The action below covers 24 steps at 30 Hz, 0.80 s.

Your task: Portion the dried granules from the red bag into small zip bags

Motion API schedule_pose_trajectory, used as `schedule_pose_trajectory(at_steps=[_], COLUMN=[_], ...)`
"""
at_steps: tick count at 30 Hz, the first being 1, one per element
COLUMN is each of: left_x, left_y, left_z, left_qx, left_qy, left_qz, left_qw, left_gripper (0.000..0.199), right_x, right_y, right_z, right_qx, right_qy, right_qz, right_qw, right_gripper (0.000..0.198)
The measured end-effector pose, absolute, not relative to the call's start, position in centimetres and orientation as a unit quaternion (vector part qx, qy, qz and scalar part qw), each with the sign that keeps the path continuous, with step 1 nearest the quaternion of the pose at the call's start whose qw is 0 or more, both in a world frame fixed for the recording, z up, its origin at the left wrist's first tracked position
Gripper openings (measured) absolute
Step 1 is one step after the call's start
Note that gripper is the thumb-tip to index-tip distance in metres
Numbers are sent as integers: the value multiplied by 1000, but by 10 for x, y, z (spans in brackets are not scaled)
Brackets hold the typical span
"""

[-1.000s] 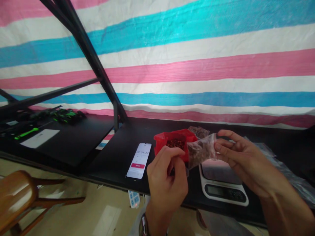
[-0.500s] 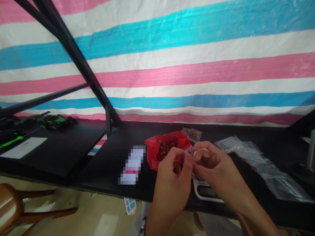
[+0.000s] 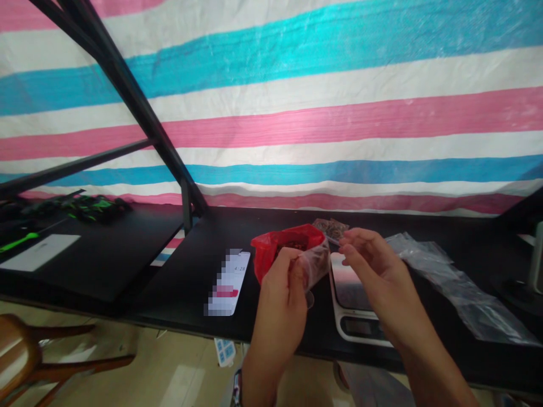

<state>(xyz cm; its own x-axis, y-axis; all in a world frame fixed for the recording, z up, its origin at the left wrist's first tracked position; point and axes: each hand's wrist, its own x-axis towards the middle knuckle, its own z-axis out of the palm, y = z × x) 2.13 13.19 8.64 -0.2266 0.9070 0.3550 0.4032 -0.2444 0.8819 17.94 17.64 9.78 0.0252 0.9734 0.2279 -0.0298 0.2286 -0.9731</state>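
Observation:
My left hand (image 3: 281, 297) pinches a small clear plastic bag (image 3: 317, 264) between thumb and fingers, in front of the red bag's right side. The red plastic bag (image 3: 265, 249) stands open and holds small brown pieces, now partly hidden by my left hand. My right hand (image 3: 379, 271) is apart from the clear bag, fingers loosely curved and spread, with nothing in it. Below it lies a white digital scale (image 3: 348, 291) with a metal plate, partly covered by the hand. Behind the scale rests a clear bag of brown pieces (image 3: 331, 228).
Flat clear plastic bags (image 3: 443, 277) lie in an overlapping row on the right of the black table (image 3: 178, 294). A phone (image 3: 231, 285) lies left of the red bag. Black metal bars (image 3: 139, 116) rise at left, and a wooden chair (image 3: 25, 359) stands below.
My hands have separated: the right moved away to the right, letting go of the clear bag. The left keeps the bag and has shifted slightly left. More of the scale shows.

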Motion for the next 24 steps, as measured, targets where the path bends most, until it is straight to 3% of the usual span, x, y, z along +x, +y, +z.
schedule_pose_trajectory(at_steps=[4, 7, 11, 13, 15, 16, 20, 24], left_x=[5, -2, -6, -9, -13, -15, -21, -18], left_y=[138, 143, 145, 147, 149, 150, 154, 155], left_z=[82, 82, 80, 74, 66, 62, 53, 52], left_qx=[547, 526, 459, 434, 443, 452, 469, 464], left_qy=[547, 563, 640, 686, 722, 733, 717, 660], left_qz=[585, 603, 617, 582, 531, 509, 500, 572], left_qw=[245, 207, -5, -57, -21, 17, 127, 151], left_gripper=[20, 20, 24, 39, 55, 54, 25, 25], right_x=[167, 158, 153, 152, 149, 147, 138, 132], right_y=[178, 180, 189, 195, 199, 200, 200, 198], right_z=[87, 81, 70, 61, 53, 50, 48, 54], right_qx=[-429, -402, -442, -469, -484, -488, -485, -466], right_qy=[-542, -521, -503, -519, -545, -557, -569, -550], right_qz=[548, 607, 527, 461, 414, 400, 392, 404], right_qw=[471, 446, 523, 546, 545, 540, 536, 563], right_gripper=[52, 50, 42, 38, 33, 31, 27, 19])
